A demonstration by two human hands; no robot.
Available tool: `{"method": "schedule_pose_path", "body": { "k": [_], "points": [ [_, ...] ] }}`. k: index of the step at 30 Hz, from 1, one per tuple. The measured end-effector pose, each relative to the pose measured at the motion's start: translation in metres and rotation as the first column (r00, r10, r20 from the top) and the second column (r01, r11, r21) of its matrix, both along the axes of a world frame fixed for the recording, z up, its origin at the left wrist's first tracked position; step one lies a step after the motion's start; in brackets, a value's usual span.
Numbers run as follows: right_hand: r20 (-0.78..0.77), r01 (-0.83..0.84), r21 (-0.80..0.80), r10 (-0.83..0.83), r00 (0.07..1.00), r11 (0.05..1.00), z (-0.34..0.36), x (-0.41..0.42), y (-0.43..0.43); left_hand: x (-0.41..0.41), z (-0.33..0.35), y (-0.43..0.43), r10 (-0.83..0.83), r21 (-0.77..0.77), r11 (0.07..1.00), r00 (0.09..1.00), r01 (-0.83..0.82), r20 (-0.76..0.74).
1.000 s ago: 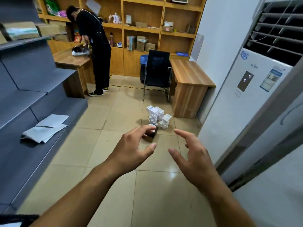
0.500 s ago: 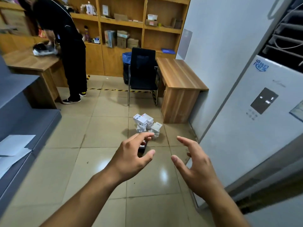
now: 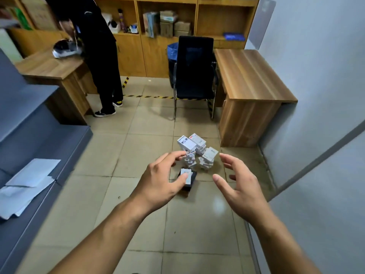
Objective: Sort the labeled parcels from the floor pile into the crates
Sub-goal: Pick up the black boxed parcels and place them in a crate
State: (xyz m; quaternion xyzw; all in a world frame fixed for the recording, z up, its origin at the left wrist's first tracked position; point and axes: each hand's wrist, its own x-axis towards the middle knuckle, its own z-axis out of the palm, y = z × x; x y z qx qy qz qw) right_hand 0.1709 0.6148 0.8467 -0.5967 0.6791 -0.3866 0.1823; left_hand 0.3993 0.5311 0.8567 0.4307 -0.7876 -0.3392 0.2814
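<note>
Parcels (image 3: 187,143) in heap on floor (image 3: 138,149)

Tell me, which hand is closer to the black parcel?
Left. The left hand overlaps the black parcel in view, thumb across it; the right hand hangs apart, to its right.

Pretty even, soft overhead indoor light, kinda flat, with a pale glare patch on the glossy floor tiles (image 3: 218,204), faint shadows under the chair (image 3: 194,66) and desk (image 3: 250,76), fisheye bending at the edges, and motion smear on the grey shelving (image 3: 29,135).
</note>
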Motion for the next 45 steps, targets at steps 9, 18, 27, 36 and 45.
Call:
{"method": "schedule_pose_path", "body": {
  "k": [9,18,27,36,45],
  "points": [
    [0.010,0.016,0.210,-0.018,1.000,0.977,-0.087,-0.010,-0.165,0.011,-0.093,-0.165,0.066,0.154,0.985,0.996,-0.073,0.053],
    [-0.091,0.213,0.506,-0.193,0.977,0.836,-0.236,0.005,-0.276,0.008,-0.264,-0.347,-0.059,0.343,0.939,0.972,-0.024,0.229],
    [-0.008,0.233,0.725,-0.331,0.944,0.648,-0.471,-0.017,-0.340,-0.023,-0.472,-0.412,-0.226,0.443,0.895,0.906,0.048,0.357],
    [-0.104,0.287,0.794,-0.346,0.932,0.535,-0.694,-0.038,-0.401,-0.077,-0.674,-0.416,-0.199,0.514,0.858,0.918,-0.006,0.344],
    [-0.274,0.284,0.821,-0.095,0.957,0.496,-0.828,-0.035,-0.461,-0.079,-0.833,-0.403,-0.141,0.489,0.861,0.861,-0.136,0.488]
  ]
}}
